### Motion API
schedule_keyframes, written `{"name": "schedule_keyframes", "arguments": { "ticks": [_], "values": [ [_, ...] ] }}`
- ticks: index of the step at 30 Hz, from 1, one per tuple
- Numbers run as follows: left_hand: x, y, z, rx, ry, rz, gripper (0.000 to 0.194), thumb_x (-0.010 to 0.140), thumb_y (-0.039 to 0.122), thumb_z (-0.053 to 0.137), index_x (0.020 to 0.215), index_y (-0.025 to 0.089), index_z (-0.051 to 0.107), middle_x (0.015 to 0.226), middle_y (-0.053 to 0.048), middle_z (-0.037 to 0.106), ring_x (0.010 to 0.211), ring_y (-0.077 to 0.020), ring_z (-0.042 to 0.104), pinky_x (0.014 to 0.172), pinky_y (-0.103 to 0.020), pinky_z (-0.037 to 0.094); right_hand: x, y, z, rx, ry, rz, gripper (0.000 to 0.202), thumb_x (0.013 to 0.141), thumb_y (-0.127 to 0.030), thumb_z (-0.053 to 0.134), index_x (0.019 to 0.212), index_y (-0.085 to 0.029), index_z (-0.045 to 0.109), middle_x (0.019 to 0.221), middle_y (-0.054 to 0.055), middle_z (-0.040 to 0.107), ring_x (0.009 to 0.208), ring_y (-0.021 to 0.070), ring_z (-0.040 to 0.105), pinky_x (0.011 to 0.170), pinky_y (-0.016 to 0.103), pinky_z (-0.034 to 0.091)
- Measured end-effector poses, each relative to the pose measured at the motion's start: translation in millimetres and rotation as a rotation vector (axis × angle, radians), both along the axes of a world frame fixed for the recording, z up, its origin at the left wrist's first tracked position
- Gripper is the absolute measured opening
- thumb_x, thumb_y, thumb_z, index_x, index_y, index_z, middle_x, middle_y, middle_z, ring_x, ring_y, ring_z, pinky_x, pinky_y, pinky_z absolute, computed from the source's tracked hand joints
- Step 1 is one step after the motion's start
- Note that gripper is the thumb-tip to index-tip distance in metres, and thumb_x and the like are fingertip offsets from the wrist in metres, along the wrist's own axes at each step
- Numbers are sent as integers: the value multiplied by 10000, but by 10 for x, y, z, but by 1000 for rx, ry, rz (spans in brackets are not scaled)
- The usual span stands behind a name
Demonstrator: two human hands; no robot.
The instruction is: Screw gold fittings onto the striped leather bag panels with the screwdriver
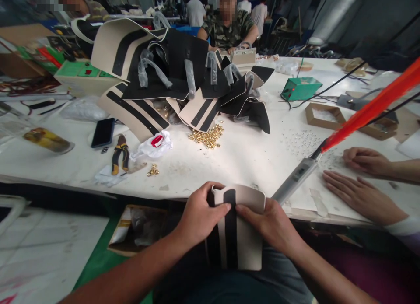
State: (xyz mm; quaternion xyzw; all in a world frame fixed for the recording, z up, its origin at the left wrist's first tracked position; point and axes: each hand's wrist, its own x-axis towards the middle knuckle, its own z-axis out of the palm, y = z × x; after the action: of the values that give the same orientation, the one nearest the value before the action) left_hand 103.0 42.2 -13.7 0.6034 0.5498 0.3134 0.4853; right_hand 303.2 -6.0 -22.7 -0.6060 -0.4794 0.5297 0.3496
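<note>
A beige panel with black stripes is held over my lap, just off the table's front edge. My left hand grips its upper left part, thumb on the black stripe and fingers behind. My right hand pinches the upper right part, its thumb also near the stripe. The panel's top edge curls between the hands. On the table beyond, small gold metal pieces lie in a pile, beside stacked beige and black panels with plastic-wrapped handles.
Pliers, a phone and crumpled white paper lie left. At right are a grey electric tool on an orange cord, another person's hands and a green box. A person sits opposite.
</note>
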Motion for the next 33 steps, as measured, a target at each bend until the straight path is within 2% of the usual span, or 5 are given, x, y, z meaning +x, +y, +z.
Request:
{"name": "schedule_keyframes", "arguments": {
  "ticks": [5,13,18,22,33],
  "values": [
    [131,505,-236,-155,43,-39,312,687,112,779,986,196,740,839,4,775,789,-210,721,700,-288,528,-19,433,-81,-12,-349,-5,206,950,-356,682,848,-187,742,841,55,813,839,267,775,679,293,513],
    [199,700,-356,-125,214,-121,435,660,55,795,1071,184,733,948,-44,804,894,-268,770,774,-342,579,-103,636,-202,-74,-483,-1,199,949,-317,673,866,-165,771,919,139,825,899,321,779,707,327,480],
    [80,630,-351,275,401,-131,853,698,155,889,1484,222,563,1451,-139,671,1326,-366,634,1098,-516,528,-99,667,-218,-76,-486,11,196,941,-303,677,916,-152,799,956,152,833,912,316,780,717,320,491],
    [-14,516,-478,669,481,-288,504,805,198,886,1282,260,736,1465,-84,694,1409,-372,565,1218,-604,415,-84,679,-266,-45,-469,23,214,936,-288,667,1005,-151,817,1016,143,838,969,307,778,773,315,513],
    [-8,566,-679,633,358,-248,270,788,142,910,1011,273,832,1217,-43,822,1219,-338,692,1061,-573,528,-137,538,-201,177,-581,-106,264,834,-325,777,1095,-281,793,1109,115,808,1041,390,761,861,443,563]
  ]
}}
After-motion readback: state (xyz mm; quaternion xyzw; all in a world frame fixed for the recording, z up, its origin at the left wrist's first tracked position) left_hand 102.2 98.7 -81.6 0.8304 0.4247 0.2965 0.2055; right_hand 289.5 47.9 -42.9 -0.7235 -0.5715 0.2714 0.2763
